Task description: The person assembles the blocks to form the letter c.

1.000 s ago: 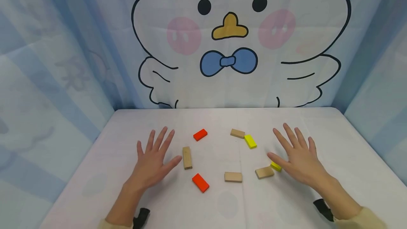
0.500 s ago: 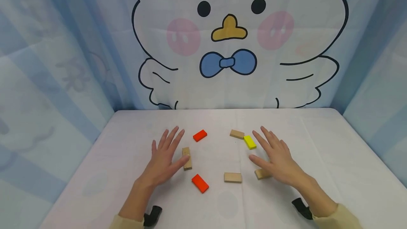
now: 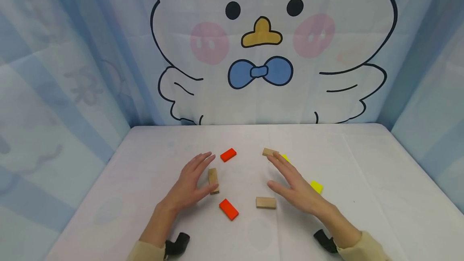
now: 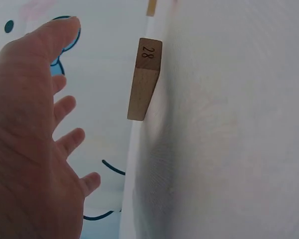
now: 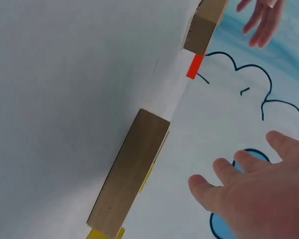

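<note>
My left hand (image 3: 190,182), fingers extended, hovers beside a plain wooden block (image 3: 213,177), its thumb passing over the block in the head view. The left wrist view shows a wooden block (image 4: 145,79) marked 28, apart from the hand. My right hand (image 3: 299,188) is spread above the table, touching nothing visible. It partly covers two yellow blocks (image 3: 316,187) and hides another wooden block from the head camera. A long wooden block (image 5: 129,174) lies below the hand in the right wrist view. Between the hands lies a wooden block (image 3: 266,203).
Two red blocks, a far one (image 3: 228,155) and a near one (image 3: 228,209), lie left of the middle. One more wooden block (image 3: 269,152) sits at the back. The white-covered table (image 3: 380,172) meets a printed curtain (image 3: 261,104) behind it.
Both hands have moved inward, the right one farther to the left. The right hand has come over blocks that showed before. The blocks have stayed where they were.
</note>
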`<state>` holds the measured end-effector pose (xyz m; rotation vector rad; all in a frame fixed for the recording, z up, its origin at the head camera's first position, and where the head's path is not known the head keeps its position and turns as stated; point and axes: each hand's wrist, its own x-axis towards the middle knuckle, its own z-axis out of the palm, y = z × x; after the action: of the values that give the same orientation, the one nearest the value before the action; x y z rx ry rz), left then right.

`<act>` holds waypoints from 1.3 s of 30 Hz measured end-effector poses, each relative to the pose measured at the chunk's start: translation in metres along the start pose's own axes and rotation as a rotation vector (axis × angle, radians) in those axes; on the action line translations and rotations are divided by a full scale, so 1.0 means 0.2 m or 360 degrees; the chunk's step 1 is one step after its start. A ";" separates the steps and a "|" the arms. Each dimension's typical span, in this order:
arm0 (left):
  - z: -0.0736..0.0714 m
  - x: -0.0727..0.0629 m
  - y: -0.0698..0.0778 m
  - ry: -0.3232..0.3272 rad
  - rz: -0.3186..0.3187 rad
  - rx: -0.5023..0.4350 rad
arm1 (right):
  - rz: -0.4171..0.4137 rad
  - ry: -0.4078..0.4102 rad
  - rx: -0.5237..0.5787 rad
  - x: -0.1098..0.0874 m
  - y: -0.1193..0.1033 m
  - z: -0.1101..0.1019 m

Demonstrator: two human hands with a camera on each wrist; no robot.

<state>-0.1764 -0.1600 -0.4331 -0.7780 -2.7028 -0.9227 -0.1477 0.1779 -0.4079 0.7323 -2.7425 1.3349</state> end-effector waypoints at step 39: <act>0.04 0.01 -0.10 -0.0205 -0.0116 -0.0052 | -0.0486 -0.0571 -0.0055 0.16 0.02 0.21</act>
<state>-0.1896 -0.1678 -0.4497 -0.7755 -2.8512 -0.9670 -0.1698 0.1366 -0.4318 1.4451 -2.7329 1.1861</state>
